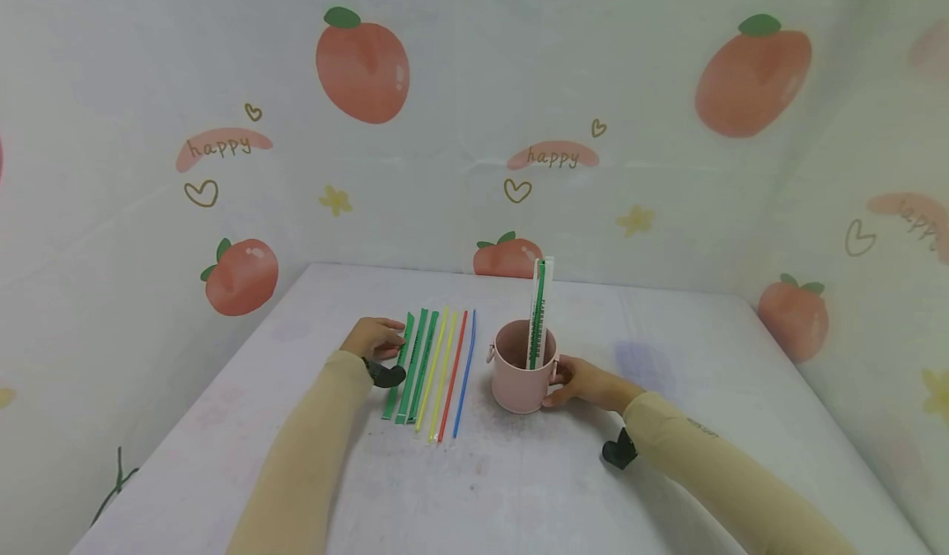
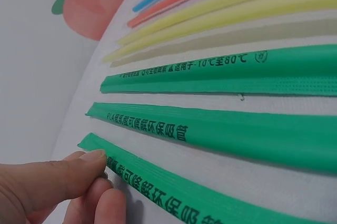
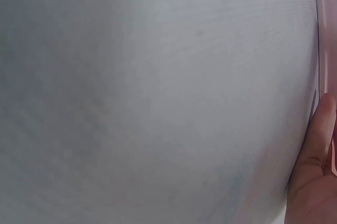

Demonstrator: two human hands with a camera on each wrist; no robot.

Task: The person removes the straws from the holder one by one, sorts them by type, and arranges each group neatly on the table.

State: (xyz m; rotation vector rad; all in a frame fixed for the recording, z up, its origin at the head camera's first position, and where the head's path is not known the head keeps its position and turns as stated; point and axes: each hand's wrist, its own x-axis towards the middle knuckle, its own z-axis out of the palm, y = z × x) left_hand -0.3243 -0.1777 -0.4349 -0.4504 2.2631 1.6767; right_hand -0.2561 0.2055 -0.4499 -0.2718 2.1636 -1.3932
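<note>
Evidently, the left hand (image 1: pixel 374 338) pinches a green-wrapped straw (image 2: pixel 155 183), probably light, best held near its end; the right hand (image 1: pixel 591 383) grips a pink bucket (image 1: pixel 517 389).

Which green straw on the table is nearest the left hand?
The slender, leftmost green-wrapped straw, its far end at the left hand; the other two lie further right, untouched.

A pale, whitish counter (image 1: pixel 534 497) with faint coloured blotches fills the lower part of the head view, its far edge running across the centre of the frame. Left of centre lie three green wrapped straws (image 1: pixel 412 366), two yellow straws (image 1: pixel 433 366), a red straw (image 1: pixel 454 374) and a blue straw (image 1: pixel 465 374), roughly parallel; the left hand (image 1: pixel 376 338) partly covers the leftmost green one, so whether it lies fully flat is hard to tell. Just right of centre stands a pink bucket (image 1: pixel 516 390).
</note>
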